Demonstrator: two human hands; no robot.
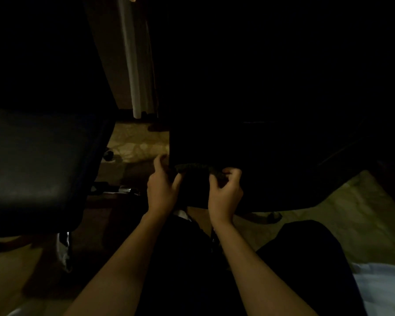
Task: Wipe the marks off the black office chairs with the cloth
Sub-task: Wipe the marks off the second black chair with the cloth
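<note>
Both forearms reach forward; left hand (161, 187) and right hand (225, 191) each pinch an end of the dark cloth (193, 168) (stretched between them) against the black chair (260, 144).

The room is very dark. Most of the top and right side is black, and nothing can be made out there. The floor (137, 142) is a pale yellow-brown with a faint pattern, lit a little in the middle and on the right. A tall light-coloured pole (132, 65), maybe a table leg or a door edge, stands at the back. Something white (383, 290), perhaps cloth or paper, lies in the bottom right corner.
</note>
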